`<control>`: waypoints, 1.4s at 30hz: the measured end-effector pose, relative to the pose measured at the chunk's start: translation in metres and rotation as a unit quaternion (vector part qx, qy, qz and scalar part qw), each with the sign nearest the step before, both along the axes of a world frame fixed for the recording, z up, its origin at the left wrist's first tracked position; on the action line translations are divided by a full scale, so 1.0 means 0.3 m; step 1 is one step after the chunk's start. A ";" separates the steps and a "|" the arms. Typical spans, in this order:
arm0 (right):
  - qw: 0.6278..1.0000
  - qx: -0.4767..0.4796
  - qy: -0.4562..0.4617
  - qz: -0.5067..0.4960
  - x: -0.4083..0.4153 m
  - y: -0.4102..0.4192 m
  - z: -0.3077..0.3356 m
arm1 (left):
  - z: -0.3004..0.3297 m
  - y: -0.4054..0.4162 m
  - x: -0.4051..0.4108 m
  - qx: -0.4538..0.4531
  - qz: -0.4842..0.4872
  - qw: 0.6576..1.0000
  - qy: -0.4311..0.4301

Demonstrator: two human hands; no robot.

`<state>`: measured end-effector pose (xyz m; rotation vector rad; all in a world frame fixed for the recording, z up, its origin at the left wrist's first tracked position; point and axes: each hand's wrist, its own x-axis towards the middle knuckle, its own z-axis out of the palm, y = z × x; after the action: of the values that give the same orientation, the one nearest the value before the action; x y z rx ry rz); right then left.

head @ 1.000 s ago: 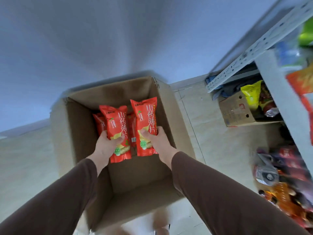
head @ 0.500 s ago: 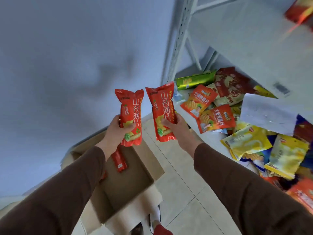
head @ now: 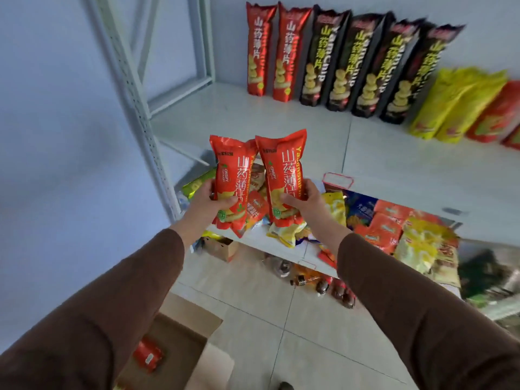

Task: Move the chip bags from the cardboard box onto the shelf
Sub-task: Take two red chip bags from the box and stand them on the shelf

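The left hand (head: 206, 202) is gripping one tall red foil chip bag (head: 232, 178) and the right hand (head: 305, 199) is gripping a second red foil chip bag (head: 284, 175), both upright, side by side and touching in front of the white metal shelf (head: 281, 128). Red and black bags (head: 332, 57) are standing along its back. The open brown cardboard box (head: 183, 327) is sitting on the floor below, holding another red bag (head: 147, 357).
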<state>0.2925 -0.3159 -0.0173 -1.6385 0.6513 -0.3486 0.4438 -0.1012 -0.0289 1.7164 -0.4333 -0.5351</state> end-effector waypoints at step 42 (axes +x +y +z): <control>0.941 -0.026 -0.070 -0.331 -0.968 -2.159 0.164 | 0.211 -2.537 -0.700 -0.077 -0.273 0.957 -0.063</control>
<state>0.0021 -0.9635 0.0318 -1.3873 1.0845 -0.9671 0.2338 -0.8622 0.0345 1.4771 -1.0304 -0.7650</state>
